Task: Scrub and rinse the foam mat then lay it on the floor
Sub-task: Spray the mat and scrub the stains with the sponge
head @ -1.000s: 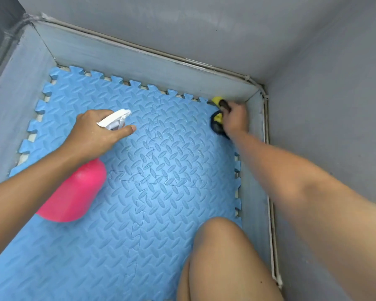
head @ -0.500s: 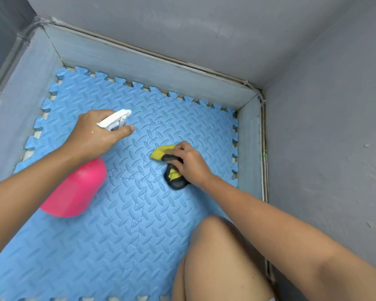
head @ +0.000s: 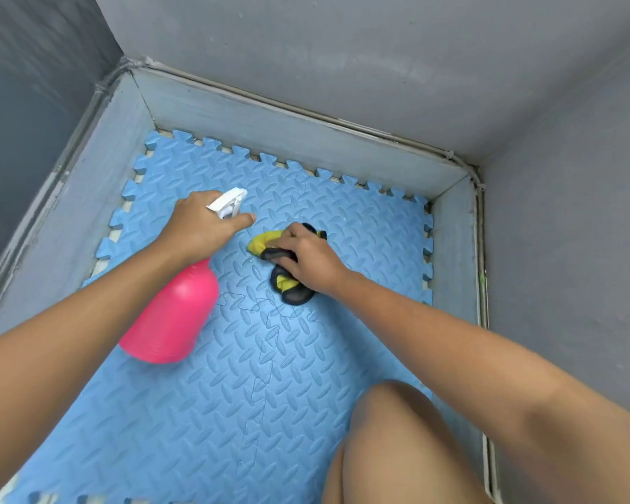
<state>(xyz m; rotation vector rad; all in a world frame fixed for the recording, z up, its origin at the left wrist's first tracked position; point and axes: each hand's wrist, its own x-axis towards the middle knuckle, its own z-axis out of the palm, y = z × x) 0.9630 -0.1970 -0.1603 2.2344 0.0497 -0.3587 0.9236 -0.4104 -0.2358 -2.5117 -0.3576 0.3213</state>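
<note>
A blue foam mat [head: 255,387] of interlocking tiles with a raised tread pattern lies flat on the floor in a room corner. My left hand [head: 201,227] grips a pink spray bottle [head: 171,314] by its white trigger head [head: 228,202], nozzle pointing over the mat's middle, forefinger stretched forward. My right hand [head: 306,260] presses a crumpled yellow and black cloth [head: 291,285] onto the mat just right of the bottle's nozzle.
Grey walls [head: 342,49] with a pale skirting board [head: 270,129] close the mat in at the far, left and right sides. My bare knee [head: 390,441] rests over the mat's near right part.
My right hand dragged the cloth from the far right corner of the mat back to its middle. My left hand kept the spray bottle nearly still.
</note>
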